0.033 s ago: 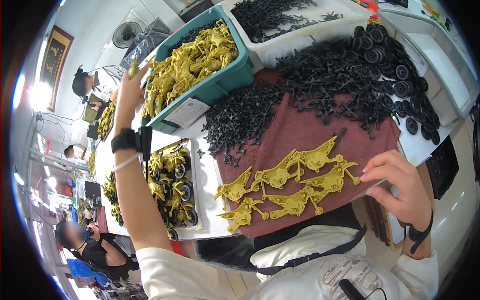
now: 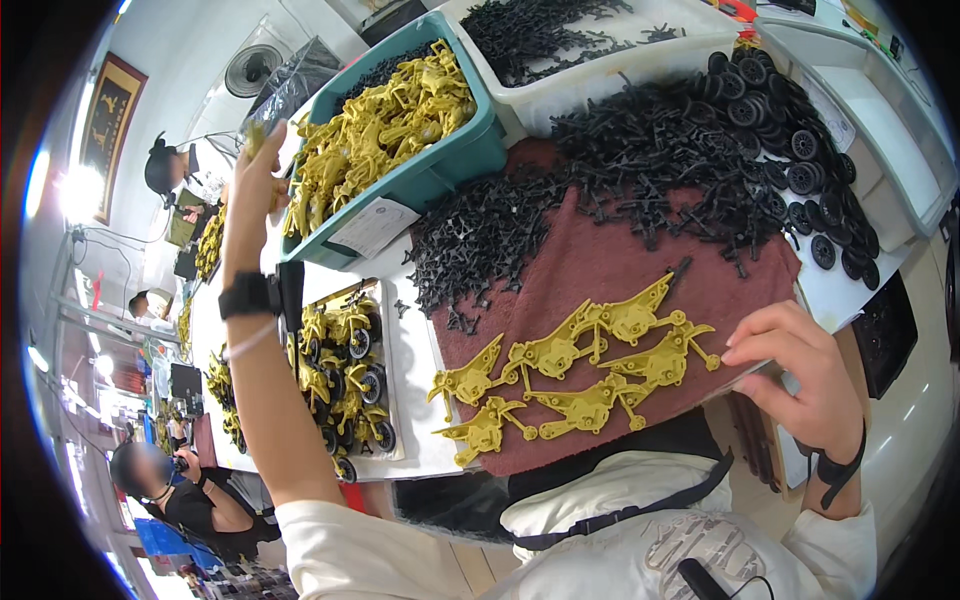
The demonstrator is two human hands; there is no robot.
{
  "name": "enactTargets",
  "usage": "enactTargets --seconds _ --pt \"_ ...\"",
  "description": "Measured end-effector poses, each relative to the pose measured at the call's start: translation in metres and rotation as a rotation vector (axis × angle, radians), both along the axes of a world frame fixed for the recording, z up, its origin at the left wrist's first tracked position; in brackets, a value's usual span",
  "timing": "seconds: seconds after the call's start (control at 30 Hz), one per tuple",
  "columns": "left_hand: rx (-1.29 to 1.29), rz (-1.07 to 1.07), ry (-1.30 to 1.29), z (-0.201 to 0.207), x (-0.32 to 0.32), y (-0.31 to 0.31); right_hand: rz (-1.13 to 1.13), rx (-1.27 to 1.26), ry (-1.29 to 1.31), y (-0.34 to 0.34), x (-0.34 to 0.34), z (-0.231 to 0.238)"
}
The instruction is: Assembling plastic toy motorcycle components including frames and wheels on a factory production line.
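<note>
Up at the far left, beside the teal bin (image 2: 480, 140) heaped with yellow plastic motorbike body parts (image 2: 390, 125), is my left hand (image 2: 256, 190). Its fingers close on a small yellow plastic part (image 2: 256, 136), blurred and partly covered. My right hand (image 2: 800, 372) rests at the right front edge of the dark red cloth (image 2: 590, 265), thumb and fingers apart with nothing between them. Its fingertips are next to the end of a yellow body half (image 2: 655, 362). Several such halves lie in two rows on the cloth.
Small black plastic parts (image 2: 480, 235) and longer black pieces (image 2: 650, 150) are piled behind the rows. Black wheels (image 2: 803, 178) heap at the right, by a white tub (image 2: 890, 130). Assembled yellow toy motorbikes (image 2: 350, 370) stand left of the cloth. Other people are at the far left.
My left hand has shifted slightly left and nearer, with the yellow part still at its fingers. The right hand and the rows of yellow halves have stayed in place.
</note>
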State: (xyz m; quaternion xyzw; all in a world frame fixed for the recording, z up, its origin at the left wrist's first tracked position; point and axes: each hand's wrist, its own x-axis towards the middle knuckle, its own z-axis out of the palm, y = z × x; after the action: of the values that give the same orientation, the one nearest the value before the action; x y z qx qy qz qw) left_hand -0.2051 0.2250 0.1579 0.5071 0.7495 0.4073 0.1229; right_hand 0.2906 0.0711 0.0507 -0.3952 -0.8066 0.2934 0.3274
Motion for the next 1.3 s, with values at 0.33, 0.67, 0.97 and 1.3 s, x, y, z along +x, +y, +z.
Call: enactTargets --seconds 0.33,0.67,0.97,1.3 --pt "-0.028 -0.992 -0.713 -0.054 0.171 -0.179 0.276 -0.061 0.361 0.0 -0.04 -0.001" --pt "-0.565 -0.932 -1.385 -0.134 0.203 -0.237 0.586 -0.177 0.511 -0.017 -0.087 -0.003" --pt "-0.666 -0.813 -1.388 -0.128 0.212 -0.244 0.516 -0.077 0.413 -0.032 -0.085 -0.009" --pt "-0.299 -0.709 -1.019 -0.137 0.232 -0.253 0.366 0.322 0.231 -0.034 -0.078 -0.012"
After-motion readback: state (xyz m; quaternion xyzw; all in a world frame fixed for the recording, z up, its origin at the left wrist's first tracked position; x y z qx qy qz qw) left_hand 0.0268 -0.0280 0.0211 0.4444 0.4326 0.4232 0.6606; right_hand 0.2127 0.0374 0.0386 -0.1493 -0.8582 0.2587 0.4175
